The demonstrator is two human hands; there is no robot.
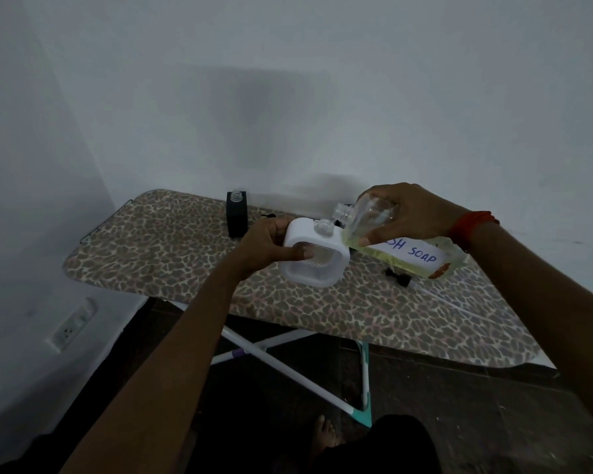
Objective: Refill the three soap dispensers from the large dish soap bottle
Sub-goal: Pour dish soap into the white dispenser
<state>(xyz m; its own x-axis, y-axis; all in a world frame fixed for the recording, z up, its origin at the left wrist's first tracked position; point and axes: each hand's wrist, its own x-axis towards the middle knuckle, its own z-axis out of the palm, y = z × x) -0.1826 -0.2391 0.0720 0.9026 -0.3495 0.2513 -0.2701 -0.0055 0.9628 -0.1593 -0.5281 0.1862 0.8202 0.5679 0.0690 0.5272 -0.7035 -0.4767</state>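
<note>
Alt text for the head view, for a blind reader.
The right hand tips the large dish soap bottle toward the open white dispenser held by the left hand over a leopard-print ironing board. A black dispenser stands behind.

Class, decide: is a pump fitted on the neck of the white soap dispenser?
No, the white dispenser has a bare, open neck, next to the tilted dish soap bottle.

Left forearm [172, 354] and right forearm [545, 289] bare as far as seen. Red thread band [473, 227], several strands, round the wrist of the right hand [415, 213]. Dark garment [391, 446] low in frame. One bare foot [326, 436] beside it.
</note>
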